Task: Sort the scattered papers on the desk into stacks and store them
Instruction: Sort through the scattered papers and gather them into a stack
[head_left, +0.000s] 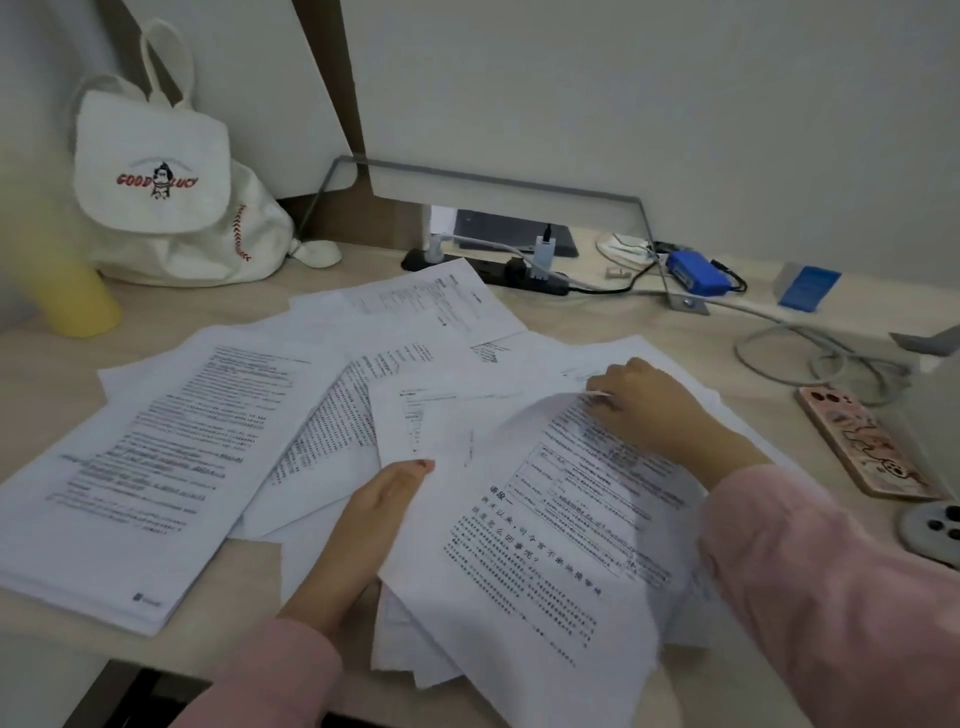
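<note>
White printed papers (322, 415) lie scattered and overlapping across the light wooden desk (753, 358). A thicker pile (130, 493) lies at the left. My left hand (374, 525) grips the left edge of a loose bundle of sheets (524, 561) near the front edge, thumb on top. My right hand (654, 405) pinches the far corner of the bundle's top sheet, which curls upward. Both sleeves are pink.
A white canvas backpack (166, 182) leans on the wall at back left, beside a yellow cylinder (72, 296). A black power strip (493, 270), cables, a blue device (696, 273) and a blue-white box (808, 286) line the back. A phone (862, 441) lies at right.
</note>
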